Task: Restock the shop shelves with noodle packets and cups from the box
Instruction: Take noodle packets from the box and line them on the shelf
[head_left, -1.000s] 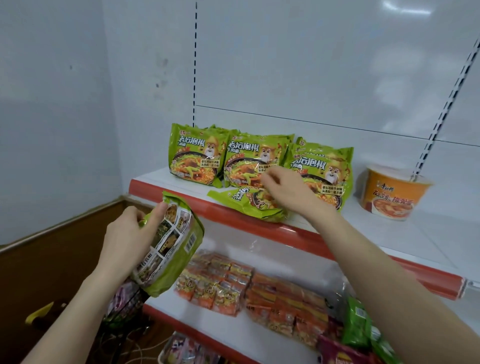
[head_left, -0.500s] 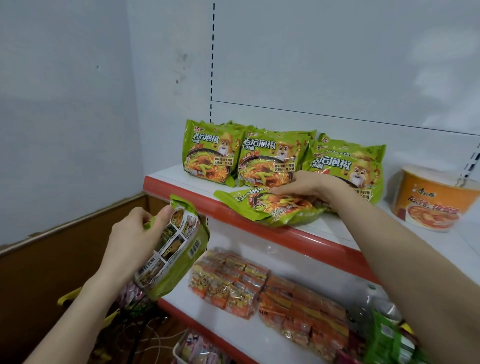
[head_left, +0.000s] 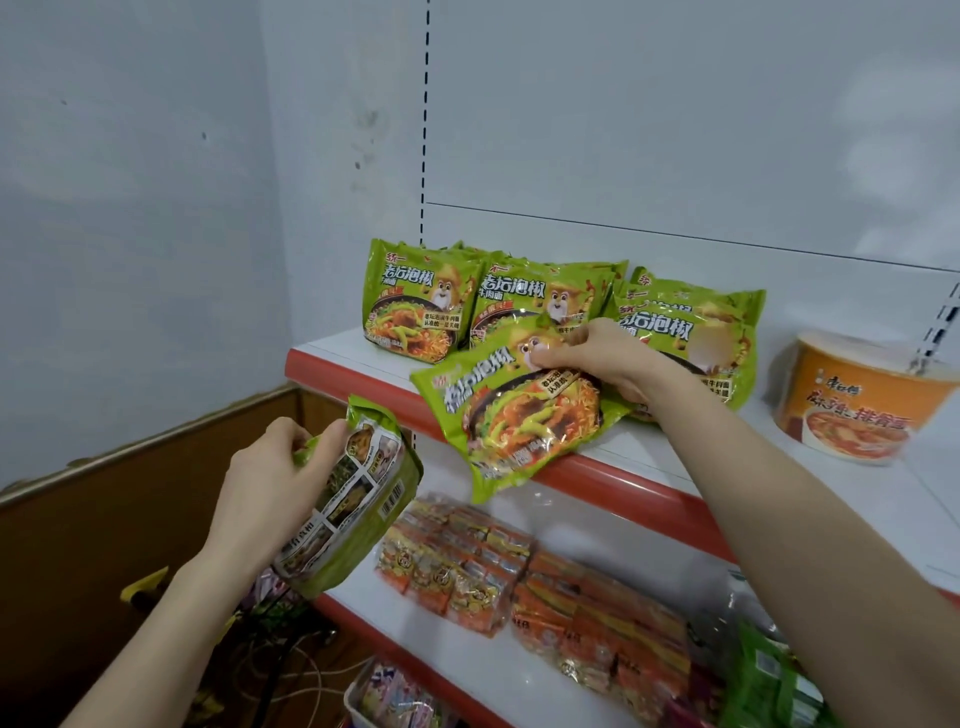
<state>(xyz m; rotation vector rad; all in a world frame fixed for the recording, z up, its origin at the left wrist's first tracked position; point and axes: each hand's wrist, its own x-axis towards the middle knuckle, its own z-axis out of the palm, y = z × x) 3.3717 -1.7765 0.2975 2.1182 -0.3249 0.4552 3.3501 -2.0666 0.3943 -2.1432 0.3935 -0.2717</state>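
There are three front-row green noodle packets (head_left: 421, 306) (head_left: 535, 304) (head_left: 691, 332) with an uncountable few behind, two held packets (head_left: 363, 499) (head_left: 519, 421), two hands (head_left: 270, 491) (head_left: 600, 358), one orange noodle cup (head_left: 862, 400), two shelves (head_left: 639, 452) (head_left: 493, 673) and many orange snack packs (head_left: 467, 571).

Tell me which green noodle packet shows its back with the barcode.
The packet in the left hand: its barcode and photo panels face the camera. The tilted packet in the right hand and the standing packets on the shelf show their fronts.

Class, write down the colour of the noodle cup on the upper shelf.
The cup is orange with a pale rim, shown best in the head view.
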